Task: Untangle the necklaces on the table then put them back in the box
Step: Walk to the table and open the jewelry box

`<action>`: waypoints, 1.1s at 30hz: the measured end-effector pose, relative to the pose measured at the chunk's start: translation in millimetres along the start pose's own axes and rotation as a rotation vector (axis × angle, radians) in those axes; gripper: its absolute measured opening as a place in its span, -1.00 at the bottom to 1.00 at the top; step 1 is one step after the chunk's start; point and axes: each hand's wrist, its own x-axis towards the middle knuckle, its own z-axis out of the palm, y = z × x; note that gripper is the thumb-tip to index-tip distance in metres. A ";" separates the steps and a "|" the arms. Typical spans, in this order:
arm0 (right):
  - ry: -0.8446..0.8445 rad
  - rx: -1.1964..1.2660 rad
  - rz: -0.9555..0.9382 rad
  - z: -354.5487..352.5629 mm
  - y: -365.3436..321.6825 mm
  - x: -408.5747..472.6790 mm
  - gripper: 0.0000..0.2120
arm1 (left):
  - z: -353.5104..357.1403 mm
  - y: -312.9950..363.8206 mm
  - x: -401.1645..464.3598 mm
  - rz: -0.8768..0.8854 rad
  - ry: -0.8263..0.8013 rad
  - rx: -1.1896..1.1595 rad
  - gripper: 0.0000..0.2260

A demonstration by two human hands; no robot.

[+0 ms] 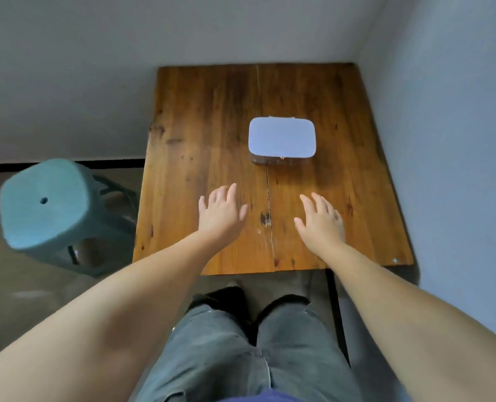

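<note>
A closed box [282, 137] with a pale, glossy lid and dark sides stands near the middle of the wooden table [200, 126]. A small gold clasp shows on its near side. No necklace is visible anywhere on the table. My left hand [222, 211] lies flat over the tabletop, fingers spread, a short way in front and to the left of the box. My right hand [320, 219] is likewise open and palm down, in front of the box and slightly right. Neither hand holds anything.
A teal plastic stool [48, 204] stands on the floor left of the table. Walls close in behind the table and along its right side. My legs in grey trousers [241, 349] are below the table's near edge.
</note>
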 end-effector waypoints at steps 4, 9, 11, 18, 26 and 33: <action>0.037 -0.041 -0.108 -7.5 -6.3 86.7 -0.45 | -2.2 24.9 77.4 -0.061 -0.035 -0.208 -0.50; 0.066 -0.196 -0.349 -2.3 -4.1 182.6 -0.36 | 9.7 37.5 157.4 -0.238 -0.042 -0.664 -0.54; 0.051 -0.257 -0.432 1.0 4.5 205.7 -0.36 | 14.3 42.4 174.6 -0.262 -0.034 -0.827 -0.58; 0.211 -0.237 -0.629 3.7 23.9 238.7 -0.36 | 28.6 51.5 198.1 -0.394 0.157 -1.016 -0.62; 0.234 -0.132 -0.718 -30.0 19.1 231.2 -0.53 | 30.1 58.2 197.7 -0.493 0.168 -1.161 -0.63; 0.310 0.288 -0.758 -121.6 16.0 290.1 -0.71 | 31.6 51.5 204.3 -0.498 0.111 -1.059 -0.70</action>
